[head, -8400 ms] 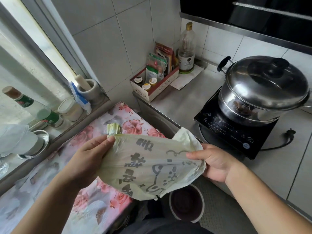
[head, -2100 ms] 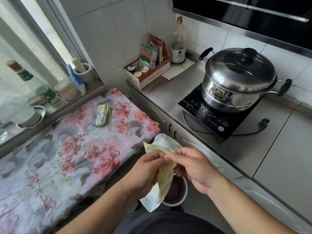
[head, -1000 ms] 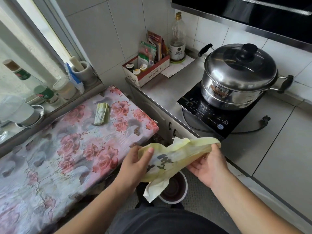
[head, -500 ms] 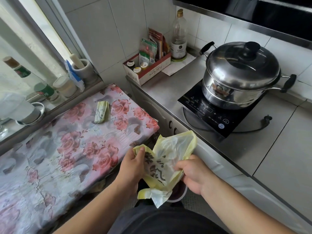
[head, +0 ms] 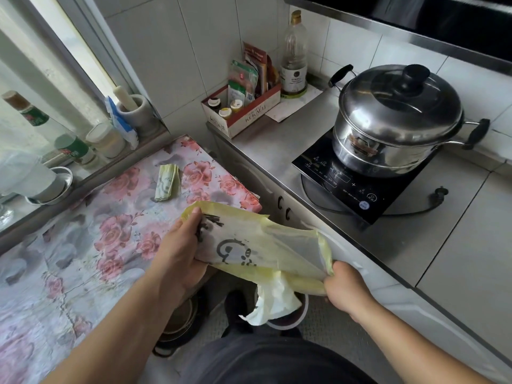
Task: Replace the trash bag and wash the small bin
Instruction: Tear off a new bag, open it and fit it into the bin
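Observation:
A pale yellow trash bag (head: 266,245) with black printed characters and a cartoon face is stretched between both hands at waist height. My left hand (head: 180,253) grips its left edge, thumb on top. My right hand (head: 346,286) pinches the mouth of the bag at the lower right, and the mouth gapes a little there. A loose tail of the bag hangs down over the small round bin (head: 291,317), which stands on the floor below and is mostly hidden by the bag.
A floral-covered table (head: 83,245) on the left carries a roll of folded bags (head: 166,182). A steel counter (head: 277,139) on the right bears an induction hob (head: 360,184) with a lidded pot (head: 399,117), a condiment box (head: 243,115) and a bottle (head: 295,59). A dark pan (head: 180,328) sits on the floor.
The bag was bunched between my close-set hands; now my hands have drawn apart and it is pulled out wide, with its mouth partly spread at the right.

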`<state>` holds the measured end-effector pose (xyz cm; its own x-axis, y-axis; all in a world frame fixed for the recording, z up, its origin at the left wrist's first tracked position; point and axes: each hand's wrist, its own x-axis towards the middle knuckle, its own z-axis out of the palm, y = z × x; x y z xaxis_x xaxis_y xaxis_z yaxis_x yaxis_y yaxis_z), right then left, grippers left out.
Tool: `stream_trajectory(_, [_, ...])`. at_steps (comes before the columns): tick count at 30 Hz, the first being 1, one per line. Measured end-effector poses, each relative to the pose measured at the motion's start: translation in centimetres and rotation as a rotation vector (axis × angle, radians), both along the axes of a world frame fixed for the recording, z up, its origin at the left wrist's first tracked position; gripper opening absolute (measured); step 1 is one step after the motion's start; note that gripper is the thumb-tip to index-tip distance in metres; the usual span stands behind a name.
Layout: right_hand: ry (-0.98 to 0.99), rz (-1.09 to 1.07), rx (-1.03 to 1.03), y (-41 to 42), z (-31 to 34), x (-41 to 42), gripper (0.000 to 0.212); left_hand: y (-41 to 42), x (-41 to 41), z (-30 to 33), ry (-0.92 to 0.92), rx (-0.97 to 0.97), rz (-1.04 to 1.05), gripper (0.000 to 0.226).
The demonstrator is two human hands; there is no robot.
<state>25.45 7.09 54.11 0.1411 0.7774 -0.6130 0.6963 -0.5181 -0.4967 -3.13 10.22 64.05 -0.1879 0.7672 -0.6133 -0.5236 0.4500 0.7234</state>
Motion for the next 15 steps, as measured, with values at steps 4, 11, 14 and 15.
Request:
stream_trajectory(4, [-0.023,-0.125,0.048,0.3,-0.7,2.0,0.026,-0.1,-1.1,0.7,0.134,0.001,-0.055,0.023])
stream_trajectory(11, [0.847,-0.906,-0.170,1.5,-0.2,3.0,0.050,-2.4,-1.3,-0.8,0.572,-0.071,-0.608,0.045])
stream_trajectory(14, [1.080,-0.972,-0.193,1.7,0.6,2.5,0.044,-2.5,-1.3,-2.8,0.959,-0.168,-0.985,0.050])
stream_trajectory(15, [1.117,-0.958,-0.204,1.8,0.7,2.2,0.039,-2.4,-1.1,-3.6,1.083,-0.188,-1.096,0.055])
